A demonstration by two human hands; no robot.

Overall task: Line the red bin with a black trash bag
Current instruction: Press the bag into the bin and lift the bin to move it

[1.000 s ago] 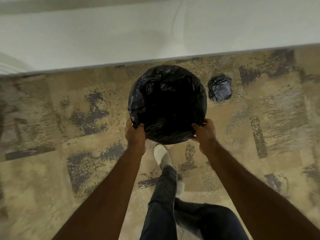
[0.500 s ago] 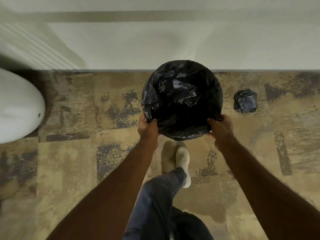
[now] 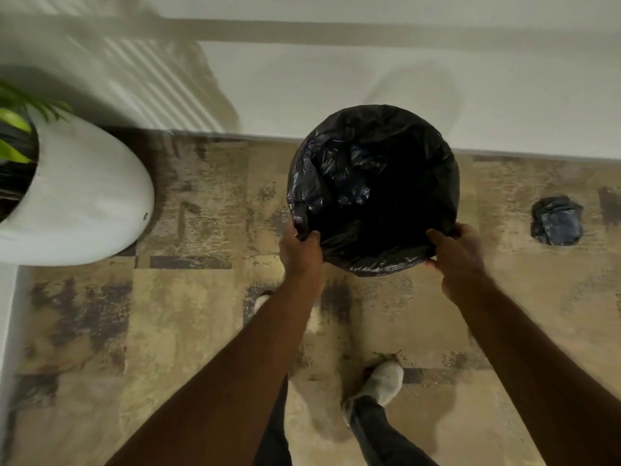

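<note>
Both hands, left hand (image 3: 300, 252) and right hand (image 3: 457, 255), closed on black trash bag (image 3: 373, 190) at near rim, open floor (image 3: 208, 331) around.

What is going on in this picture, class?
A person is standing on a patterned floor near a wall, holding a round bin already covered by a black bag. The left hand and right hand each grip the near edge of the bag-covered rim. None of the bin's own surface shows. A small crumpled black bundle lies on the floor to the right, and a white planter stands to the left.
</note>
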